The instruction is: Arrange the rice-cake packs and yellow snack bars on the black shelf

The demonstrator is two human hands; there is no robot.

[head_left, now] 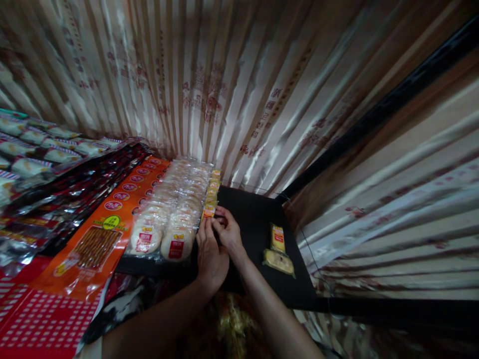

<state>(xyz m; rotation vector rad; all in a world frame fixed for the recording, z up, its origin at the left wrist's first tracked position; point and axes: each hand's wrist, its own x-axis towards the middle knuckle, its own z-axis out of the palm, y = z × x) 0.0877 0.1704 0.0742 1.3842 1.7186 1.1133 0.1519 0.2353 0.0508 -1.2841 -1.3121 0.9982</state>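
A narrow row of small yellow-wrapped snack packets (212, 187) runs along the right side of the wrapped round cakes. At the near end of that row is a yellow packet (208, 211) with a red and white label. My left hand (210, 254) reaches up from below, its fingertips closed against the packet's near end. From the right, my right hand (229, 230) has its bent fingers on the same packet's side. Part of the packet is hidden by the fingers. Two rows of clear-wrapped round cakes (178, 241) with red labels stand just left of my hands.
Two loose yellow packets (277, 238) lie on the black tabletop (250, 219) to the right. On the left are orange snack bags (98, 244), dark shiny packs (82, 199) and small white packs (30, 167). A pleated curtain (224, 75) and a black bar (374, 104) border the table.
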